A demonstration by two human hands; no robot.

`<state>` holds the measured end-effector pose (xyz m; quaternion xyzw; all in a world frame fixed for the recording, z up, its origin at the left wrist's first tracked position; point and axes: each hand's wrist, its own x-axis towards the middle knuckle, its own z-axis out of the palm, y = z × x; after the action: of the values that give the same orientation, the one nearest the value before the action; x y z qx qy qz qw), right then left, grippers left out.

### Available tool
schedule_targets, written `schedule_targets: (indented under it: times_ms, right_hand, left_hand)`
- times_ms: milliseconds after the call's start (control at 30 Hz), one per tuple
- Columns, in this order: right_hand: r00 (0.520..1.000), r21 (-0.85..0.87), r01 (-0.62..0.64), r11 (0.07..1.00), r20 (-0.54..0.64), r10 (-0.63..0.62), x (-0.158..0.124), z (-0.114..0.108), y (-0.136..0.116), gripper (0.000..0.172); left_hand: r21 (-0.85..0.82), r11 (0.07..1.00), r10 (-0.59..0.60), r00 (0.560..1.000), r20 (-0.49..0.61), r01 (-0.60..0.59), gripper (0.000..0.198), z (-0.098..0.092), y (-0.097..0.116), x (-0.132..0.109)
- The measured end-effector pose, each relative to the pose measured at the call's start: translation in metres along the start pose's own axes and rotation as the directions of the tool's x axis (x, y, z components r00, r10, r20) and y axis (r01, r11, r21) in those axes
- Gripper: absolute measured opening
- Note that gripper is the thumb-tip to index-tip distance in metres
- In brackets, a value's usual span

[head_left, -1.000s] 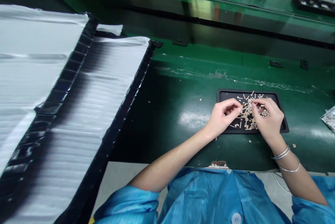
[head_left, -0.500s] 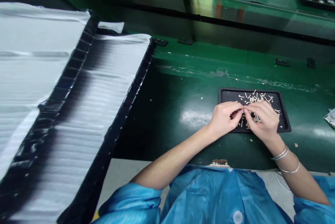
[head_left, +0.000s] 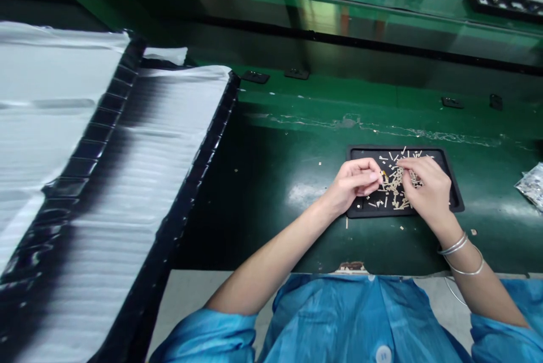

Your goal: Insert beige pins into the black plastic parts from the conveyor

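Observation:
A small black tray lies on the green bench, holding several small beige strips in a loose heap. My left hand hovers over the tray's left end, fingers curled and pinched on a tiny piece with a yellow tip. My right hand rests over the middle of the heap, fingers bent down onto the strips; what they hold is hidden. Silver bangles circle my right wrist.
Large black trays covered with white foam sheets fill the left side. A few stray strips lie on the green bench near the tray. A crinkled clear bag sits at the right edge. A raised green rail runs behind.
My hands, pressed together over the heap half a second ago, have drawn slightly apart. The left has pulled back to the tray's left end with its pinched piece.

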<state>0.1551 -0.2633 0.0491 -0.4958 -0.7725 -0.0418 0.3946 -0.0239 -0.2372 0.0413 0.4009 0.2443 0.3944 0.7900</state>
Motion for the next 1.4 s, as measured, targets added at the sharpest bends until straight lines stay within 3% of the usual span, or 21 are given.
schedule_targets:
  times_ms: [100, 233, 400, 633, 1000, 1167, 1233, 1300, 1333, 1400]
  right_hand:
    - [0.998, 0.039, 0.058, 0.998, 0.028, -0.059, -0.002, 0.002, -0.004, 0.015]
    - [0.994, 0.071, 0.111, 0.991, 0.01, -0.112, -0.002, 0.0, -0.009, 0.024]
    - [0.987, 0.087, 0.161, 0.983, -0.031, -0.159, -0.001, -0.002, -0.012, 0.018]
    - [0.978, 0.117, 0.208, 0.971, -0.058, -0.203, -0.002, -0.004, -0.019, 0.022]
    - [0.969, 0.199, 0.246, 0.949, -0.059, -0.239, -0.001, -0.006, -0.024, 0.024]
    - [0.987, 0.315, 0.136, 0.939, -0.126, -0.1, -0.002, -0.006, -0.023, 0.022]
    - [0.988, 0.316, 0.1, 0.944, -0.147, -0.055, -0.003, -0.006, -0.022, 0.022]
    - [0.987, 0.295, 0.084, 0.952, -0.157, -0.039, -0.004, -0.006, -0.021, 0.023]
    - [0.987, 0.278, 0.085, 0.957, -0.153, -0.043, -0.004, -0.007, -0.021, 0.023]
    - [0.99, 0.247, 0.099, 0.964, -0.125, -0.069, -0.005, -0.007, -0.024, 0.023]
  left_hand:
    - [-0.114, 0.989, -0.085, 0.993, 0.078, 0.094, 0.025, 0.001, 0.003, 0.0]
    - [-0.124, 0.973, -0.171, 0.969, 0.177, 0.194, 0.026, 0.003, 0.004, 0.001]
    - [-0.119, 0.972, -0.175, 0.96, 0.216, 0.204, 0.024, 0.001, 0.0, 0.002]
    - [-0.1, 0.968, -0.211, 0.96, 0.185, 0.232, 0.025, 0.003, 0.002, 0.002]
    - [-0.057, 0.971, -0.212, 0.947, 0.241, 0.232, 0.022, 0.002, -0.001, 0.003]
    - [0.038, 0.996, -0.079, 0.989, 0.128, 0.074, 0.02, 0.015, 0.015, -0.007]
    - [0.164, 0.986, 0.005, 0.997, 0.082, -0.018, 0.019, 0.018, 0.026, -0.003]
    - [0.373, 0.915, 0.166, 0.986, -0.001, -0.154, 0.016, 0.011, 0.037, 0.014]
    - [0.501, 0.839, 0.274, 0.96, -0.053, -0.212, 0.013, 0.003, 0.042, 0.027]
    - [0.754, 0.605, 0.552, 0.817, -0.167, -0.255, 0.006, -0.023, 0.05, 0.06]
